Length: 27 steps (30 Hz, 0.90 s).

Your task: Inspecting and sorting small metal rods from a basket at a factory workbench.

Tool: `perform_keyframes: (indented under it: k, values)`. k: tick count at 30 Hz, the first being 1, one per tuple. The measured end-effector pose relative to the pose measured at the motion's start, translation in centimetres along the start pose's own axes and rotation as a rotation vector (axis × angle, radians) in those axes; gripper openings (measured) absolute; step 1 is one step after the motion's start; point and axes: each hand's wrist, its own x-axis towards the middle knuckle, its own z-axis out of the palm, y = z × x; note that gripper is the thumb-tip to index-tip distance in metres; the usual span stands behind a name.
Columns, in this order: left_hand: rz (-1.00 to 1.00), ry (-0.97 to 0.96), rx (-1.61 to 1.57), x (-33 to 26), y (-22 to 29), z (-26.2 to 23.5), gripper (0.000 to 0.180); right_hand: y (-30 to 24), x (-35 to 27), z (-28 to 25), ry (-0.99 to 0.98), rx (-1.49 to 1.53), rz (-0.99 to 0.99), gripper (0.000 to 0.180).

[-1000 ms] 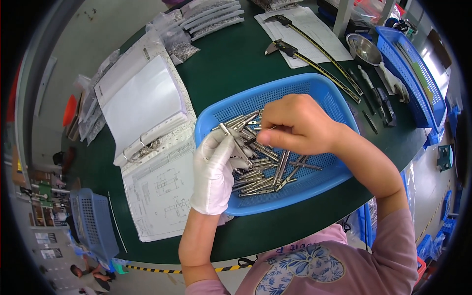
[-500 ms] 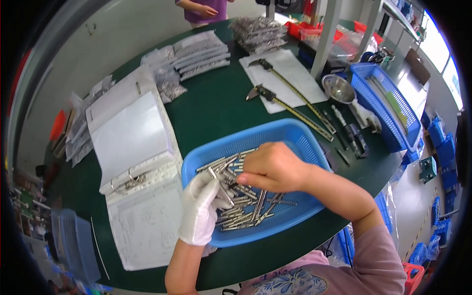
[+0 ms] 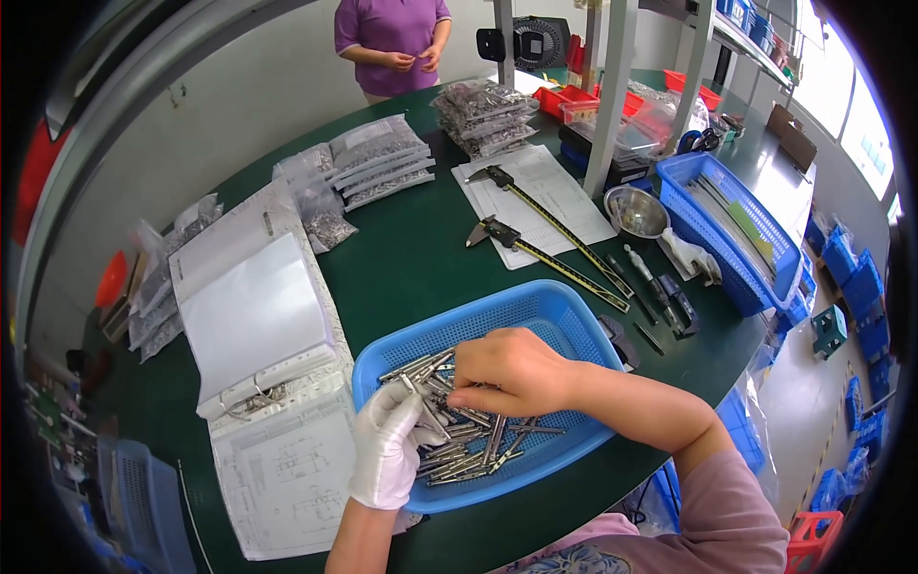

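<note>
A blue plastic basket holds a heap of thin silvery metal pins. At its left side my left hand, in a white glove, is closed round a few metal pins that stick out past its fingers. My right hand is bare and sits over the heap, with its fingers curled down toward the pins. Its fingertips are partly hidden, so I cannot make out what is between them.
An open ring binder with drawings lies left of the basket. Beyond are bagged metal parts, two calipers on paper, a micrometer, a steel bowl and another blue basket. A person in purple stands across the table.
The view has tilted up, so the table sits lower and more of the person opposite shows. Both my hands stay over the basket, in nearly the same pose.
</note>
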Motion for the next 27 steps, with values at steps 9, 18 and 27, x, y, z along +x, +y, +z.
perform_keyframes:
  k: [9,18,27]
  values:
    - [0.006,0.008,0.006,0.0,0.1,0.0,0.012,0.3,0.1,-0.2,-0.136,-0.108,-0.015,0.021]
    - [0.000,-0.014,0.007,0.1,0.0,-0.5,0.012,0.2,0.2,0.1,-0.144,-0.174,-0.035,0.018]
    - [-0.005,0.003,0.004,-0.1,-0.2,-0.1,0.012,0.2,-0.2,0.4,-0.049,-0.157,-0.047,0.018]
